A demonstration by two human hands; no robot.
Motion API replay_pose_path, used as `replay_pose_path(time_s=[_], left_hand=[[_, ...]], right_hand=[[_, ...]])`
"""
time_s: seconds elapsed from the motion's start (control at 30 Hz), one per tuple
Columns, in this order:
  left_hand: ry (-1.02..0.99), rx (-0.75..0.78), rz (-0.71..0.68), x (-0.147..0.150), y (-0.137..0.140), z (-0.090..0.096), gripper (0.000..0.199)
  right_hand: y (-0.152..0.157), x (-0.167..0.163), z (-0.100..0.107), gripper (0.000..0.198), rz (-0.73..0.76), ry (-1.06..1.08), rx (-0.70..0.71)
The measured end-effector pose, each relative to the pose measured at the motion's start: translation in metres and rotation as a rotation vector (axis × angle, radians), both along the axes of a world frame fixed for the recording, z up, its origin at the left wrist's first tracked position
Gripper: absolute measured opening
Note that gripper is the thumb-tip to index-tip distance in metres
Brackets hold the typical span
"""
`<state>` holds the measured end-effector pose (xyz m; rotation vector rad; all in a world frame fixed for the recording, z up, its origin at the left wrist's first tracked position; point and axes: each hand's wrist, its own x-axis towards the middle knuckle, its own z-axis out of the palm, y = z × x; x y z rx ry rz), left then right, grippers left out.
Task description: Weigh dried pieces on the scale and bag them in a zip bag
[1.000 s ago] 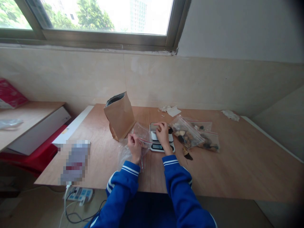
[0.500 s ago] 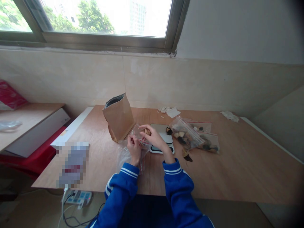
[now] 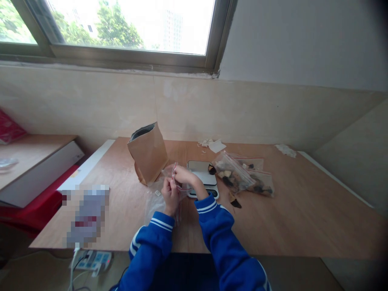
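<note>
My left hand (image 3: 170, 195) is closed in a pinch on the red-striped edge of a clear zip bag (image 3: 167, 171). My right hand (image 3: 184, 176) reaches into the mouth of that bag; its fingers are hidden behind plastic, and whatever they hold cannot be made out. Under and beside the left wrist lie more clear zip bags (image 3: 153, 204). Just right of my hands is a small white scale (image 3: 194, 166), with a dark-and-tan dried piece (image 3: 211, 169) at the right edge of its plate.
A brown paper bag (image 3: 148, 155) stands open behind my hands. Filled zip bags (image 3: 233, 176) lie right of the scale, near a loose dried piece (image 3: 234, 201). Scraps of white paper (image 3: 217, 146) are at the back. At left is a blurred-out flat item (image 3: 87, 218) with a cable.
My right hand, which showed a brown piece in its fingers, has moved left and down into the zip bag. The piece is out of sight. The view has shifted slightly.
</note>
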<state>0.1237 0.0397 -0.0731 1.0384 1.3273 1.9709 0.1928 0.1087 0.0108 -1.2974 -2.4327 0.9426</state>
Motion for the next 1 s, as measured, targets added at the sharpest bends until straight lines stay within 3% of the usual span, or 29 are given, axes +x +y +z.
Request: replay_pose_path(time_s=[0.13,0.23,0.3,0.4,0.53,0.67,0.77,0.87,1.0], left_hand=[[-0.137,-0.018,0.081,0.001,0.001,0.004,0.04],[-0.257,-0.053,0.093,0.0,0.003,0.011,0.04],[-0.307,-0.067,0.11,0.0,0.004,0.015,0.041],[-0.336,-0.079,0.126,-0.001,0.005,0.018,0.043],[-0.343,-0.081,0.124,-0.002,0.007,0.015,0.044],[-0.349,-0.079,0.12,-0.002,0.008,0.013,0.043],[-0.34,-0.084,0.113,-0.003,0.008,0.014,0.042],[-0.331,-0.09,0.112,-0.003,0.008,0.014,0.042],[-0.334,-0.09,0.098,-0.002,0.008,0.014,0.043]], right_hand=[[-0.016,-0.001,0.007,0.013,0.003,0.084,0.15],[-0.033,0.008,0.023,0.023,0.037,0.282,0.216],[-0.037,0.019,0.033,0.027,-0.016,0.427,0.278],[-0.027,0.046,0.031,0.029,-0.208,0.48,0.435],[-0.001,0.085,-0.01,0.026,-0.623,0.135,0.664],[0.009,0.108,-0.058,0.027,-0.768,-0.123,0.645],[0.006,0.114,-0.074,0.032,-0.757,-0.095,0.599],[0.002,0.11,-0.066,0.037,-0.738,0.096,0.555],[-0.012,0.077,-0.026,0.033,-0.563,0.442,0.478]])
